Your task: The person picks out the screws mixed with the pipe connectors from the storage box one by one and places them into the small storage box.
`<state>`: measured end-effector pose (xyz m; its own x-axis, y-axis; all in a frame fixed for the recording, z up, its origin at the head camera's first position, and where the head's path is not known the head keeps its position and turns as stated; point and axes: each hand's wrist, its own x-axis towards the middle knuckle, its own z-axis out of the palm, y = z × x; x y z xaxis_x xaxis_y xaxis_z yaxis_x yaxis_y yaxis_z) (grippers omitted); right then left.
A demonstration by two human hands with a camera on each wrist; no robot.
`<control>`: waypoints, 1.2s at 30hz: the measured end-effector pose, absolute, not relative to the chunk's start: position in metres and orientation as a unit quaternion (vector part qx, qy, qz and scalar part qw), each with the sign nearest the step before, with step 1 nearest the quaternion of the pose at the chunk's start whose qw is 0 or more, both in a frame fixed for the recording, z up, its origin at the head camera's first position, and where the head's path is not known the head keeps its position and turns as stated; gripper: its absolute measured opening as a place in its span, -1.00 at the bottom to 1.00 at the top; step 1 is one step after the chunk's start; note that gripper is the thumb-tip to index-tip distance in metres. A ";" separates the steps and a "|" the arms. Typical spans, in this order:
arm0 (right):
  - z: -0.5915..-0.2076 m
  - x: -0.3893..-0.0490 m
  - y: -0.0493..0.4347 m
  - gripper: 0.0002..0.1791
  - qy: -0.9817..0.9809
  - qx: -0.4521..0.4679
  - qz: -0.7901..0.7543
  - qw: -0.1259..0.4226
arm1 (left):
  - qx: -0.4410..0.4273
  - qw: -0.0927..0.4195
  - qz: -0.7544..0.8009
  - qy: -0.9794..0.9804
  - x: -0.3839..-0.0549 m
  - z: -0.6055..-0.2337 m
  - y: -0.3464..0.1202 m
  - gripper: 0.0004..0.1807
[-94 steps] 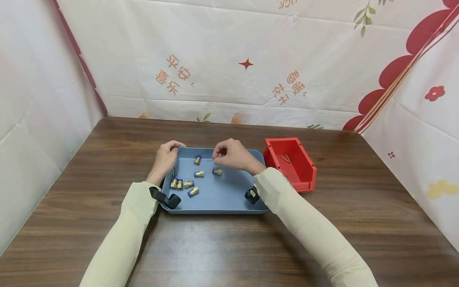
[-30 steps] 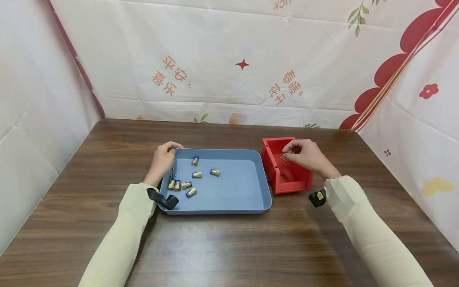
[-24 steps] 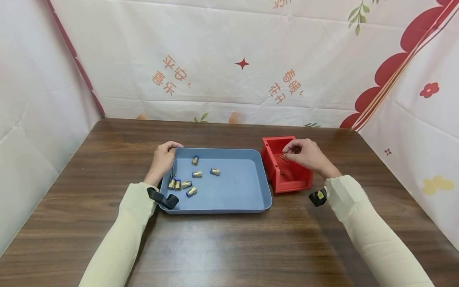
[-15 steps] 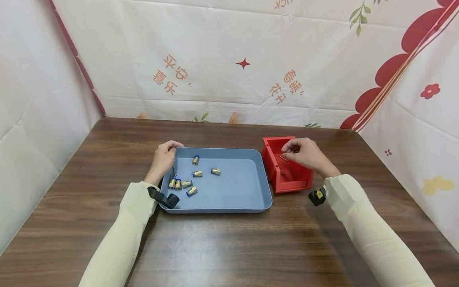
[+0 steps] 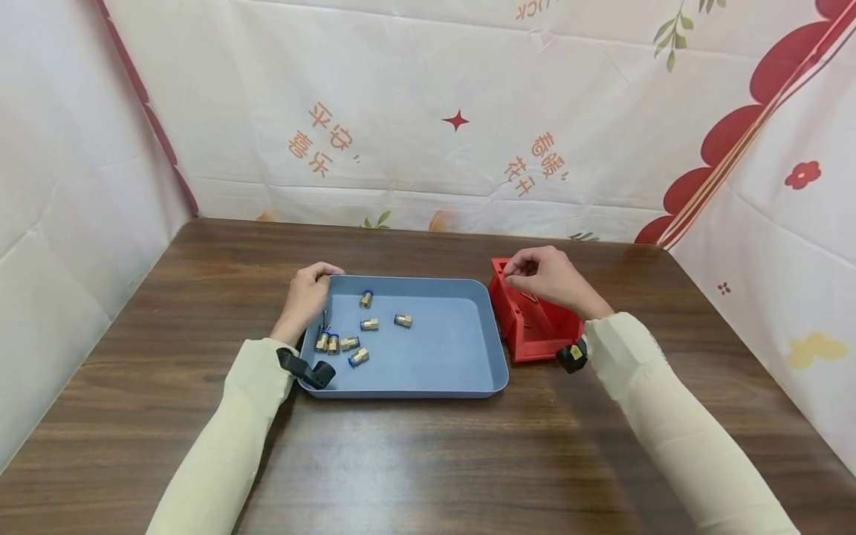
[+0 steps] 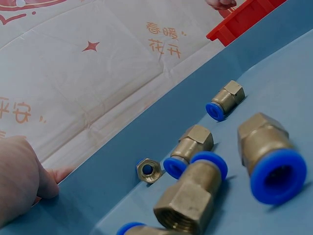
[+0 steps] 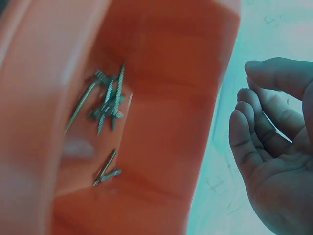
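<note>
My left hand (image 5: pixel 307 301) grips the far left corner rim of a blue-grey tray (image 5: pixel 448 357); in the left wrist view its thumb and fingers (image 6: pixel 29 176) meet over the rim. Several brass push-in fittings (image 5: pixel 359 357) with blue collars lie in the tray's left half, and dark thin pieces (image 5: pixel 325 321) lie by its left wall. Over the far left of a red bin (image 5: pixel 542 349) is my right hand (image 5: pixel 551 279). Nothing shows between its loosely bent fingers (image 7: pixel 239 129). Several thin metal pieces with ridged shafts (image 7: pixel 107 103) lie on the bin floor.
The bin stands close against the tray's right side on a dark wooden table (image 5: pixel 414 461). A printed white cloth (image 5: pixel 401 163) hangs behind the table and along both sides.
My right hand carried a thin metal piece from above the tray to the bin. In the last half second it has risen, moving left and away. My left hand keeps its place.
</note>
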<state>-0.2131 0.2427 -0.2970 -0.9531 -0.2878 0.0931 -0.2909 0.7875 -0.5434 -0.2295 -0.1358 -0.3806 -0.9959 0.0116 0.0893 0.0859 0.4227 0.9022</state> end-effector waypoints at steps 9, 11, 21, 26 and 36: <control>-0.296 -0.221 0.201 -0.87 -0.934 0.187 0.303 0.005 | -0.026 0.031 -0.537 -0.843 -0.228 -0.381 -0.136 -0.63; -0.297 -0.223 0.190 -0.87 -0.932 0.191 0.307 -0.001 | -0.026 0.031 -0.537 -0.843 -0.228 -0.381 -0.136 -0.62; -0.307 -0.227 0.141 -0.88 -0.917 0.239 0.319 -0.019 | -0.028 0.034 -0.537 -0.842 -0.229 -0.381 -0.136 -0.62; -0.313 -0.228 0.119 -0.85 -0.910 0.260 0.320 -0.038 | -0.025 0.034 -0.539 -0.841 -0.228 -0.381 -0.135 -0.62; -0.328 -0.227 0.077 -0.89 -0.899 0.289 0.324 -0.064 | -0.027 0.040 -0.537 -0.842 -0.230 -0.381 -0.135 -0.63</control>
<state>-0.2275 0.0773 -0.3276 -0.8254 -0.5599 0.0726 -0.4776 0.6239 -0.6186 -0.2297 -0.1348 -0.3807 -0.9953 0.0031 0.0963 0.0887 0.4219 0.9023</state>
